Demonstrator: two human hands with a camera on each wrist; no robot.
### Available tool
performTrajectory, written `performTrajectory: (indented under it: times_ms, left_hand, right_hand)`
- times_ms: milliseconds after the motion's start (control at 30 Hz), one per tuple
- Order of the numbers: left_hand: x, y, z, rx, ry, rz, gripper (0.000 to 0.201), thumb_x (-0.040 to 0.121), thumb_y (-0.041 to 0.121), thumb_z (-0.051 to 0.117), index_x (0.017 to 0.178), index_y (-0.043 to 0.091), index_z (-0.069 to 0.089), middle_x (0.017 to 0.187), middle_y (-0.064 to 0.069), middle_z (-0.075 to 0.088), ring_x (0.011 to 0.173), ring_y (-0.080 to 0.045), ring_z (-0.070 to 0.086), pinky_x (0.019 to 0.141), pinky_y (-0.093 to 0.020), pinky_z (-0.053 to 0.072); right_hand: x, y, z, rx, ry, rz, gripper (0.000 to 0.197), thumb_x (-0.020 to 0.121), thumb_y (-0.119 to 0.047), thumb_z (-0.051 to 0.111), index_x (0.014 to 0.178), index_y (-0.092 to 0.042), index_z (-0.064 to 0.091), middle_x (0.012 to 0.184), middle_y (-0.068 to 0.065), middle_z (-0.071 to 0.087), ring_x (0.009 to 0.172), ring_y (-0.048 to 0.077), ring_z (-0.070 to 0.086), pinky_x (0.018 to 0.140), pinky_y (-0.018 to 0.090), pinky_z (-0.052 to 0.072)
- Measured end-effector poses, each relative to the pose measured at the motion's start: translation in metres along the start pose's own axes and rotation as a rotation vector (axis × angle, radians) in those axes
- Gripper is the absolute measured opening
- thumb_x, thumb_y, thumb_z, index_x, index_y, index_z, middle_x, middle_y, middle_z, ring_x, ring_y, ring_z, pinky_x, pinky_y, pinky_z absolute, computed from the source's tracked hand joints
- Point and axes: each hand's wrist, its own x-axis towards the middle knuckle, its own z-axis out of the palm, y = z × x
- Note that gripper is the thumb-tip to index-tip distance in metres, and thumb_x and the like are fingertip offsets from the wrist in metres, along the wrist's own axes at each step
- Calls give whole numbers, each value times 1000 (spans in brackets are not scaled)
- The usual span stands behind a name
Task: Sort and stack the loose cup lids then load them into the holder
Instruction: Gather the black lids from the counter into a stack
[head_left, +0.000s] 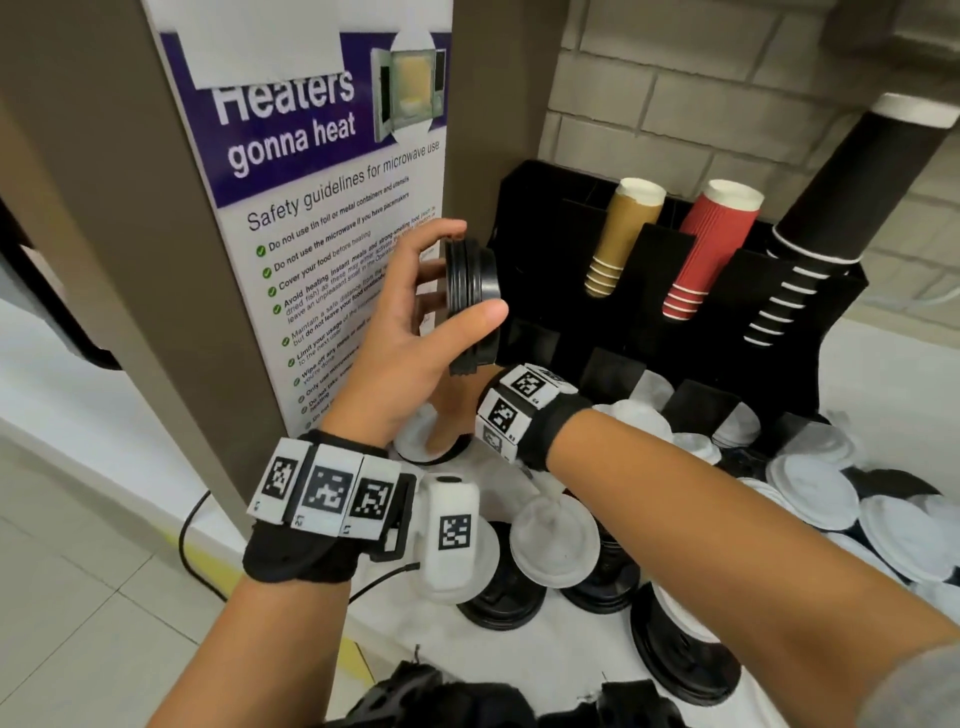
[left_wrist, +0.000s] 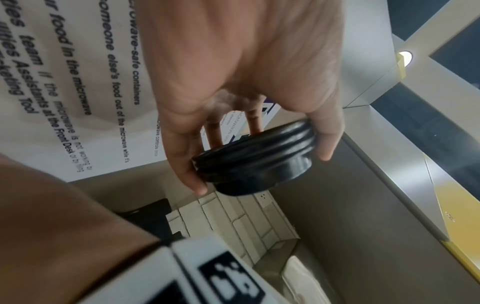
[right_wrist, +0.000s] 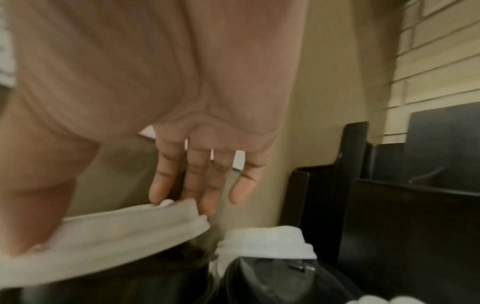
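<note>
My left hand (head_left: 457, 291) holds a short stack of black lids (head_left: 470, 280) on edge in the air, thumb on one rim and fingers on the other, just left of the black holder (head_left: 540, 208). In the left wrist view the same stack of black lids (left_wrist: 254, 162) sits between the thumb and fingers of my left hand (left_wrist: 262, 171). My right hand (head_left: 441, 431) reaches low beneath it, largely hidden. Its straight fingers (right_wrist: 192, 181) touch the top of a white lid (right_wrist: 116, 236) that lies on a black lid (right_wrist: 130, 283); the white lid (head_left: 415, 441) shows by the cabinet.
The holder carries brown cups (head_left: 623, 234), red cups (head_left: 711, 244) and black cups (head_left: 831, 208). Several loose white lids (head_left: 810, 488) and black lid stacks (head_left: 504, 603) cover the white counter (head_left: 467, 644). A cabinet side with a poster (head_left: 322, 208) stands close on the left.
</note>
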Motion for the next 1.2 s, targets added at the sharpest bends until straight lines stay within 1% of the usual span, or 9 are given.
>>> performTrajectory:
  times_ms: [200,333,500,633,800,933,1033,1167,1200]
  left_hand:
    - [2,5,-1,-13,5,-16,54,72,36,74,120,45,51,115,4,53,98,-7,58,75,-26,53]
    - [2,7,2,3,31,-19,55,71,37,73,121,42,50,116,4,53,99,-5,59,76,-25,53]
    - [0,7,4,54,43,-41,57,70,40,73,122,44,50,119,2,51,107,-15,56,79,-34,56]
    - [-3,6,4,87,45,-48,55,69,43,73,119,49,51,119,3,52,107,-15,56,87,-38,55]
    - [-4,7,5,66,52,-40,54,71,44,71,122,45,50,120,2,52,106,-14,56,78,-31,54]
    - [-5,4,1,28,54,-38,54,73,43,71,124,43,51,110,12,55,98,-6,59,73,-30,56]
    - [-6,0,1,31,62,-23,53,73,42,71,122,42,51,107,12,55,96,-5,58,75,-23,52]
    - [-8,-12,8,-54,70,-91,52,71,40,74,119,43,53,110,1,54,93,-13,58,69,-27,52]
    - [-8,-15,11,-84,70,-117,52,71,40,74,118,43,53,109,1,55,90,-13,59,67,-27,51]
  right_hand:
    - [-39,28,-40,90,149,121,62,73,-38,75,128,-22,50,121,5,58,112,26,55,95,41,49]
    - [-34,31,-39,-27,136,145,67,77,-45,72,134,-19,47,129,6,50,120,28,46,101,43,43]
    - [4,9,-6,-170,-104,61,84,78,-57,68,145,-16,37,145,8,45,132,30,42,107,44,37]
    - [14,8,6,-133,-61,72,68,78,-44,74,135,-13,52,137,12,52,126,33,48,101,44,40]
    - [15,11,3,-208,-61,4,82,72,-50,74,141,-21,41,141,7,48,129,30,45,104,46,41]
    - [-7,24,-15,84,67,-23,68,70,-42,77,130,-22,53,127,7,56,115,28,53,96,44,48]
    - [-33,53,-35,154,127,21,62,72,-43,72,128,-31,49,119,6,47,115,26,43,99,42,43]
    - [-81,81,-34,619,455,36,55,79,-24,71,126,-40,48,110,5,42,99,16,50,86,13,43]
    - [-91,80,-29,796,524,-5,52,80,-18,70,123,-38,50,106,5,46,91,14,56,81,15,48]
